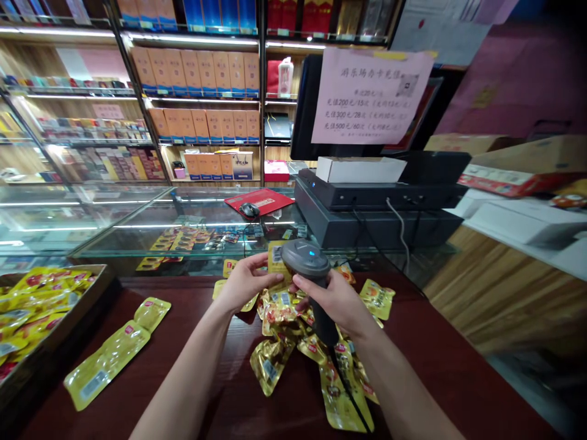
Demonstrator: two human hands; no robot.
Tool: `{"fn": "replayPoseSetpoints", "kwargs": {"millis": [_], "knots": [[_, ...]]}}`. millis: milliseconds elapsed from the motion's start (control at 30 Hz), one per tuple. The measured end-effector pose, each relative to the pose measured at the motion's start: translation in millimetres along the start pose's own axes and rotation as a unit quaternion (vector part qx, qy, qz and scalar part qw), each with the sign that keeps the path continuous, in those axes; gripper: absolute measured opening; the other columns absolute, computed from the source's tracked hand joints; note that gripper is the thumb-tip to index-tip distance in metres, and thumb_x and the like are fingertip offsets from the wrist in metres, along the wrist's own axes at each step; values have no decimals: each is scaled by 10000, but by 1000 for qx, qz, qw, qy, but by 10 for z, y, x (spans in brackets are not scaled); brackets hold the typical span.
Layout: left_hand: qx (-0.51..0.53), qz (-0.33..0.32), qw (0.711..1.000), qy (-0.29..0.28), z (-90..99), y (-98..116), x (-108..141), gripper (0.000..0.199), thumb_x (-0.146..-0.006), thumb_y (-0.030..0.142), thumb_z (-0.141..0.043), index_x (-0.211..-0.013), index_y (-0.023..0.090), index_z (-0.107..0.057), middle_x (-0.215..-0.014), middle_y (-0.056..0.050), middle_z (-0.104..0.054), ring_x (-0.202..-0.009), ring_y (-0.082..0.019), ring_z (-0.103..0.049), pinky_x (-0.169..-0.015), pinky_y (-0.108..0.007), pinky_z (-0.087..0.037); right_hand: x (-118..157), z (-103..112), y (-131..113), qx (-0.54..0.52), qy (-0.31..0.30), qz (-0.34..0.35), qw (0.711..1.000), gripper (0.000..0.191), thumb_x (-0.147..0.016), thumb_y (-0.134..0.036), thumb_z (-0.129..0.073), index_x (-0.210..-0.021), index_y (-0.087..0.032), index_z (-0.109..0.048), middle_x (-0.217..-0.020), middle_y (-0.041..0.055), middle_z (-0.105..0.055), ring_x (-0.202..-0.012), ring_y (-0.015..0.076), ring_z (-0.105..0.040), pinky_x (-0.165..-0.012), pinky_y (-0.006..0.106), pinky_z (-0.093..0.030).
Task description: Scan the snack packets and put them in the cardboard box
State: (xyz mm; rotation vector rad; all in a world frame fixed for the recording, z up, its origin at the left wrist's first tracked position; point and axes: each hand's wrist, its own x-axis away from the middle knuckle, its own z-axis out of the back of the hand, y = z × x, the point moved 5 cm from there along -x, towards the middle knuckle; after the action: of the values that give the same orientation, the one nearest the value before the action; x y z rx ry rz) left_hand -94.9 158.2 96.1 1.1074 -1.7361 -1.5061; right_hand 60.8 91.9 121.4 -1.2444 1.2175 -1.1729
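My right hand [334,299] is wrapped round the handle of a dark barcode scanner [305,258] with a blue light on top. Its cable runs down toward me. Between the fingers of my left hand [250,281] is a gold snack packet [277,255], its barcode partly behind the scanner head. Below both hands lies a loose heap of shiny gold snack packets [270,366], some crumpled and overlapping. Off to the left of my left forearm, a long gold packet strip [112,354] rests flat on the dark red-brown counter [183,342].
A box [98,290] of yellow packets stands at the left edge. Beyond the counter are a glass display case [132,238], a mouse [250,209] on a red mat [275,198], and a monitor [306,110] bearing a paper notice [367,101]. Stocked shelves line the back.
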Motion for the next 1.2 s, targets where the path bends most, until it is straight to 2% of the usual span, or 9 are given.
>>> {"fn": "replayPoseSetpoints", "kwargs": {"millis": [133,300,400,667,900,967,1033,1100,1200], "knots": [[-18,-25,998,62,163,-31,-57,566,-615,355,-856,-1112,133,-697,-1006,-99,-754,-843,-219,-707,-747,-302,-550,137,-49,-64,81,27,22,996,339,-710,-427,-788,-903,-175,-670,-784,26,-694,-572,149,-643,-541,283,-548],[-38,-7,993,111,345,-104,-92,550,-589,359,-849,-1070,129,-716,-940,-82,-762,-645,-157,-659,-539,-224,-472,201,-269,51,78,-77,-23,994,264,-789,-430,-725,-848,-197,-615,-581,-31,-610,-468,123,-573,-462,244,-484],[-41,-6,994,103,337,-123,-99,508,-598,312,-825,-1059,127,-720,-891,-71,-760,-580,-130,-615,-495,-208,-426,173,-325,77,96,-93,-12,991,227,-802,-394,-718,-882,-209,-614,-524,-63,-548,-429,100,-512,-432,220,-439],[-106,-20,992,59,290,-98,-107,420,-641,219,-730,-1049,117,-727,-889,-53,-754,-684,-159,-640,-555,-207,-441,157,-299,48,109,-69,-3,992,209,-799,-370,-695,-811,-196,-580,-541,-53,-545,-437,96,-505,-434,224,-427],[-35,-7,993,109,338,-125,-65,532,-591,331,-841,-1066,131,-711,-944,-79,-763,-766,-198,-693,-654,-256,-522,195,-295,32,107,-61,-32,992,248,-768,-377,-726,-817,-198,-561,-546,-51,-563,-428,90,-494,-429,218,-404],[-31,-15,991,131,452,-113,10,579,-582,359,-855,-1090,134,-694,-990,-93,-759,-822,-221,-707,-710,-291,-547,210,-288,24,116,-59,-37,991,270,-760,-394,-736,-835,-204,-560,-550,-52,-573,-425,91,-494,-424,215,-399],[-39,-25,986,163,664,-68,162,618,-570,372,-865,-1106,129,-675,-1022,-106,-753,-870,-240,-712,-775,-331,-556,225,-289,7,125,-65,-41,989,288,-768,-433,-726,-832,-206,-560,-548,-47,-581,-428,98,-509,-426,217,-406],[-63,-35,977,200,962,11,410,635,-554,379,-871,-1096,123,-663,-1029,-117,-750,-910,-254,-709,-828,-358,-550,243,-299,-26,142,-82,-39,986,307,-780,-473,-706,-806,-202,-564,-544,-33,-590,-429,109,-528,-428,225,-411],[-117,-29,956,268,1484,135,941,659,-551,390,-862,-1110,126,-634,-987,-113,-753,-914,-258,-708,-834,-363,-544,271,-303,-88,170,-106,-25,979,353,-768,-525,-700,-744,-196,-574,-547,-11,-601,-444,126,-544,-440,244,-432]]}}
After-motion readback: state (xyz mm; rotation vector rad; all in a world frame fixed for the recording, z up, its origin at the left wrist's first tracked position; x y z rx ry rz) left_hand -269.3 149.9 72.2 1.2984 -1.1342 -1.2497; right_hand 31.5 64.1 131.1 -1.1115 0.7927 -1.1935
